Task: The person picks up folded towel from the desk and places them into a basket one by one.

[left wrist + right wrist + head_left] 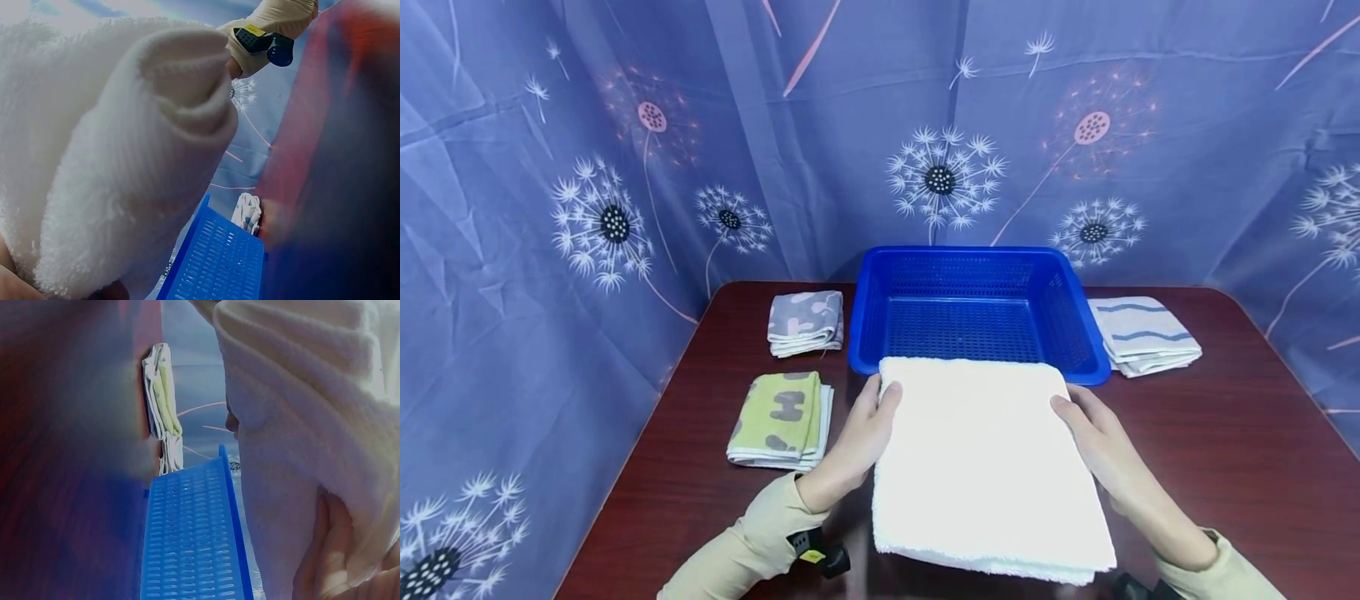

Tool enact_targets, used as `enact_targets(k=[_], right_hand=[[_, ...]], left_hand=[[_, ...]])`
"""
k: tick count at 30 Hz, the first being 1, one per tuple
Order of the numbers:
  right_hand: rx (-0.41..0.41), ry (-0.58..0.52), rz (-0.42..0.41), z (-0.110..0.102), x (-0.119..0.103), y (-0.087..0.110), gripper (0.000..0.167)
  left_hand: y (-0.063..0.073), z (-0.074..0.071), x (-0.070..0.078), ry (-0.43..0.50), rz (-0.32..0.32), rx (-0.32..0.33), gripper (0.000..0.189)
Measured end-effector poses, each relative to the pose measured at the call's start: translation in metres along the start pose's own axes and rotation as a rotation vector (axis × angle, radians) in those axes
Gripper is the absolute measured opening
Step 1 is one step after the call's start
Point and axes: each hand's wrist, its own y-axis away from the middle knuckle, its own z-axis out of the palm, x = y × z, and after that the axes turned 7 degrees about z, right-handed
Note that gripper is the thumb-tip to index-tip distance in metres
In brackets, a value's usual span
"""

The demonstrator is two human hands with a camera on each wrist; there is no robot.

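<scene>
Both hands hold a thick folded white towel (985, 467) by its two sides, raised above the table in front of the basket. My left hand (867, 429) grips the left edge near the far corner, thumb on top. On the opposite edge, my right hand (1097, 433) pinches the towel the same way, its fingers (334, 544) tucked under the fabric. The folded layers of the towel (144, 144) fill much of the left wrist view. Just beyond the towel stands a blue plastic basket (859, 321) with slotted walls; the towel hides part of its near rim.
On the dark red table (1210, 467), a grey patterned folded towel (806, 321) lies left of the basket, with a yellow-green one (778, 415) nearer. A white towel with blue stripes (1146, 333) lies at the basket's right. A blue dandelion-print curtain (850, 150) hangs behind.
</scene>
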Motion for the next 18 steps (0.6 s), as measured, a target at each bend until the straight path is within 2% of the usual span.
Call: enact_targets(k=[11, 18], right_hand=[[-0.019, -0.038, -0.014, -0.002, -0.002, -0.007, 0.064], [-0.021, -0.033, -0.008, -0.003, -0.004, -0.011, 0.065]], left_hand=[[-0.006, -0.001, 0.004, 0.019, -0.018, 0.005, 0.065], [-0.009, -0.001, 0.005, 0.033, -0.022, 0.004, 0.061]])
